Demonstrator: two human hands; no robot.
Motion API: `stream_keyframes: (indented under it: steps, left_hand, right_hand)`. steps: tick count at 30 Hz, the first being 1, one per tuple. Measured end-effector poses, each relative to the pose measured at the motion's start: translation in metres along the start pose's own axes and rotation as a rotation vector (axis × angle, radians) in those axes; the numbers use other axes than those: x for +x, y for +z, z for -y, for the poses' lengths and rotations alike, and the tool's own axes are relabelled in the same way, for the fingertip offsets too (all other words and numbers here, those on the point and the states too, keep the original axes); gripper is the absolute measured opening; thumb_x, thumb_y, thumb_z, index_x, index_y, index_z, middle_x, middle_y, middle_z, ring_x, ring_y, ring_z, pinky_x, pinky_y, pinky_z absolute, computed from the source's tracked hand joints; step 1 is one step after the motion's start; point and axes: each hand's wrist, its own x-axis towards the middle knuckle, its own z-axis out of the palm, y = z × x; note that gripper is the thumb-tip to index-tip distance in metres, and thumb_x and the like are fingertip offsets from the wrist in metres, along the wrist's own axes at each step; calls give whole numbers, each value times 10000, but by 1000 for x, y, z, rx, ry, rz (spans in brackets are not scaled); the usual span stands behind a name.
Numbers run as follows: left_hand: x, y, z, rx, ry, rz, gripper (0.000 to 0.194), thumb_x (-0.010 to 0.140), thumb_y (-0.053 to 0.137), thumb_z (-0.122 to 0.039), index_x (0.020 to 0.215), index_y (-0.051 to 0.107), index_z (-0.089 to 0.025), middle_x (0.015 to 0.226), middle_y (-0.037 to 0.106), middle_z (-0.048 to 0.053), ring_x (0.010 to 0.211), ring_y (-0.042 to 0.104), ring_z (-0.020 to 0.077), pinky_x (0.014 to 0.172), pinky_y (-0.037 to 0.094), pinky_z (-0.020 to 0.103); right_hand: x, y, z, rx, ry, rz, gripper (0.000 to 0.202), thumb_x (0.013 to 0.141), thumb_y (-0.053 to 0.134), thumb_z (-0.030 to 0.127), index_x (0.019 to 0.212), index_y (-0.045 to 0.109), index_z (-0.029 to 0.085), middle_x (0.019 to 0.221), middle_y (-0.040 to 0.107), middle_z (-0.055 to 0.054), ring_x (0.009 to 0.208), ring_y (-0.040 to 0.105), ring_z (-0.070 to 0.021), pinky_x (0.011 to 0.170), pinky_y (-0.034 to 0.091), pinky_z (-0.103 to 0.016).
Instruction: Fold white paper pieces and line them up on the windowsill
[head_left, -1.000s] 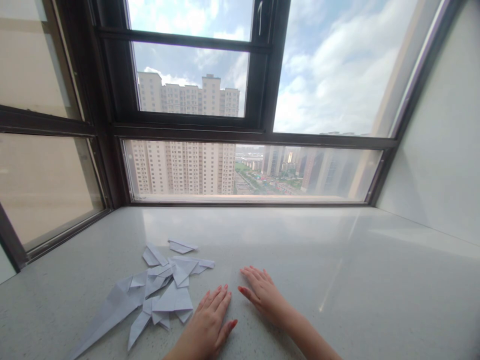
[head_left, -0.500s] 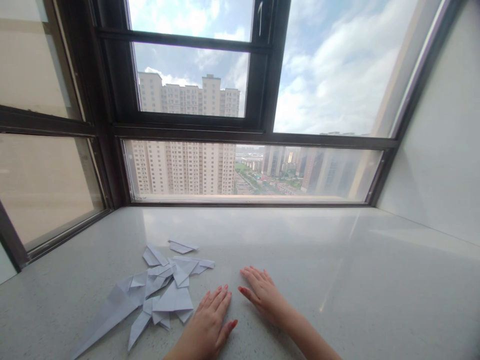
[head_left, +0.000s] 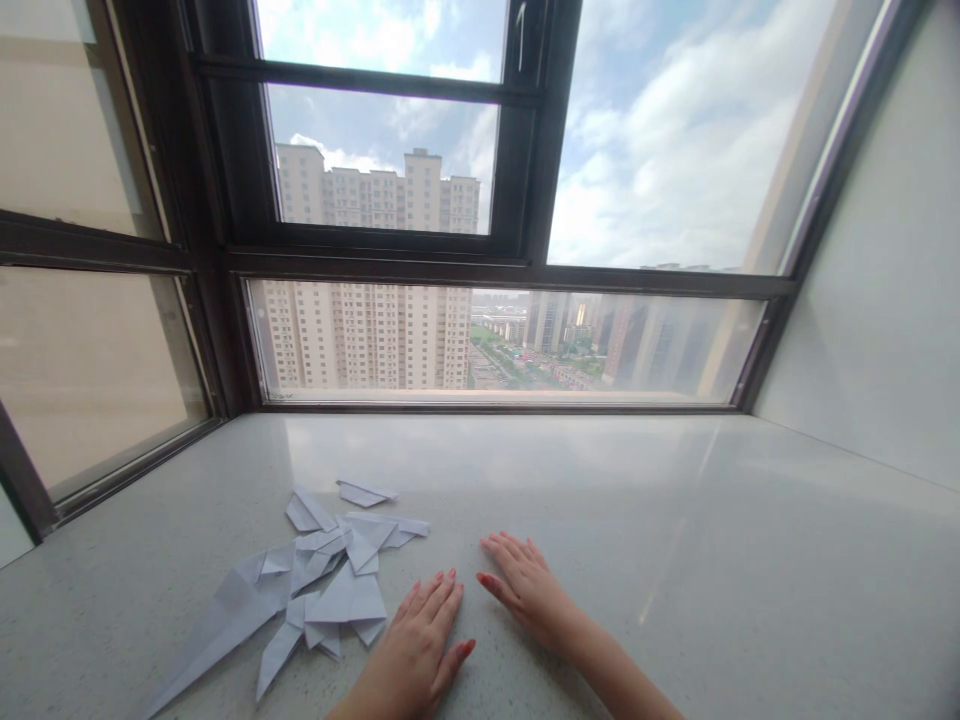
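My left hand [head_left: 426, 640] lies palm down on the speckled white sill [head_left: 712, 560], fingers stretched out and thumb apart, holding nothing. To its right, my right hand [head_left: 529, 592] rests flat on the same surface, its fingers extended and nothing in them. A loose pile of folded white paper pieces [head_left: 349, 597] lies just left of my left hand, apart from its fingers. Several pieces overlap there. One long pointed folded paper [head_left: 217, 630] reaches toward the lower left, and a small folded paper strip [head_left: 365, 493] sits separately at the pile's far side.
A dark-framed window [head_left: 517, 272] rises behind the sill, with tall buildings [head_left: 367, 335] outside. Another window pane [head_left: 97, 370] stands at the left. A white wall [head_left: 870, 300] bounds the sill on the right.
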Motion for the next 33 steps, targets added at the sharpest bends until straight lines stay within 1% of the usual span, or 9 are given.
stream_keyframes:
  steps: [5, 11, 16, 22, 28, 33]
  left_hand:
    - [1, -1, -1, -2, -20, 20, 464, 866, 306, -414, 1271, 357, -192, 1314, 392, 89, 1192, 363, 212, 956, 350, 360]
    - [0, 1, 1, -10, -6, 0, 464, 866, 317, -403, 1291, 315, -218, 1312, 398, 76, 1195, 359, 201, 969, 331, 350]
    - [0, -1, -1, -5, -9, 3, 465, 866, 305, -413, 1280, 340, -204, 1307, 405, 80, 1190, 366, 205, 959, 341, 351]
    - [1, -3, -2, -4, -23, 34, 459, 868, 301, -414, 1270, 357, -199, 1311, 398, 81, 1198, 355, 205, 964, 338, 352]
    - [3, -7, -5, -42, -60, 101, 477, 867, 286, -426, 1272, 351, -182, 1331, 360, 95, 1212, 330, 227, 967, 331, 400]
    - [2, -9, -6, -56, -62, 117, 468, 865, 304, -410, 1274, 346, -185, 1333, 359, 92, 1211, 331, 228, 965, 334, 405]
  right_hand:
    - [0, -2, 2, 7, 10, 21, 555, 835, 211, 560, 1230, 408, 224, 1284, 439, -88, 1211, 323, -228, 1011, 159, -444]
    - [0, -2, 1, 2, 6, 21, 567, 833, 210, 563, 1229, 410, 209, 1284, 439, -92, 1211, 323, -227, 1011, 163, -442]
    - [0, -2, 2, 7, 6, 9, 544, 834, 207, 563, 1221, 416, 243, 1277, 448, -80, 1204, 336, -226, 1007, 170, -444]
    - [0, -2, 1, 6, 6, 16, 566, 829, 207, 571, 1223, 416, 223, 1280, 444, -85, 1208, 330, -227, 1010, 169, -439]
    - [1, -2, 1, 5, 9, 31, 568, 834, 203, 564, 1229, 410, 211, 1287, 435, -88, 1212, 322, -225, 1013, 155, -445]
    - [1, -1, 0, -6, 11, 26, 563, 836, 210, 557, 1229, 412, 208, 1290, 432, -85, 1211, 323, -222, 1013, 160, -439]
